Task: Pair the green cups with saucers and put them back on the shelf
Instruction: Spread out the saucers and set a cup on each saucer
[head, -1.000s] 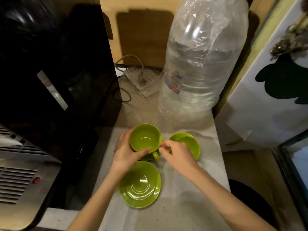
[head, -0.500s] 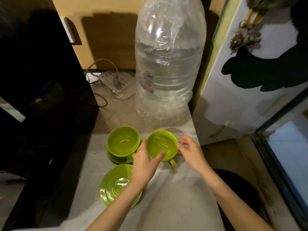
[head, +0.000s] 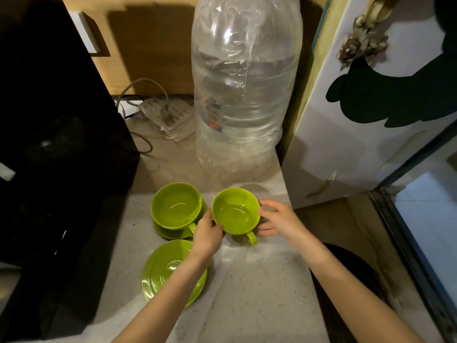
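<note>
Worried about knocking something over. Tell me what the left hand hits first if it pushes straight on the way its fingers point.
The left hand already touches the right-hand green cup; beyond it, probably the big plastic water bottle, though depth is unclear.

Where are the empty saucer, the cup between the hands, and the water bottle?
empty saucer [head: 158, 268]: head view, bare left rim.
cup between the hands [head: 235, 211]: head view, inner bowl.
water bottle [head: 244, 95]: head view, clear wall.
</note>
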